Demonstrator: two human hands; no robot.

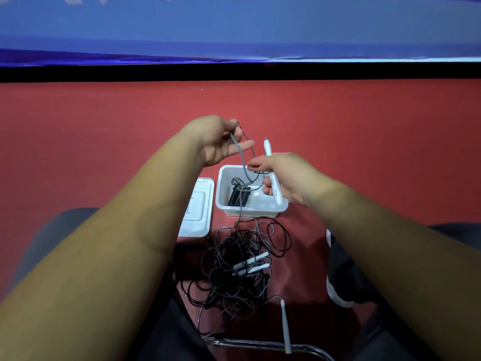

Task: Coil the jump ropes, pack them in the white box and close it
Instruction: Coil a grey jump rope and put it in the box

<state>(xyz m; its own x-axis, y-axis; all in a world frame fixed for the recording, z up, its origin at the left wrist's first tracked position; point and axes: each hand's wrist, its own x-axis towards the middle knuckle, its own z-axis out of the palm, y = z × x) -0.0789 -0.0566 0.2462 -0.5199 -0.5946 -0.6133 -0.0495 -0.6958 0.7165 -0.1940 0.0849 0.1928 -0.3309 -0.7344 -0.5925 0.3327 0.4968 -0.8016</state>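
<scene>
Our left hand (221, 142) pinches a loop of grey rope (240, 157) above the open white box (223, 183), and our right hand (282, 178) grips its white handle (268, 149). The box sits on a red floor (377, 131) below a blue wall (234, 27), with its lid (197, 208) just beside it. A black coil (237, 195) lies inside, and the other ropes (242, 272) near us make a tangle we cannot sort out.
</scene>
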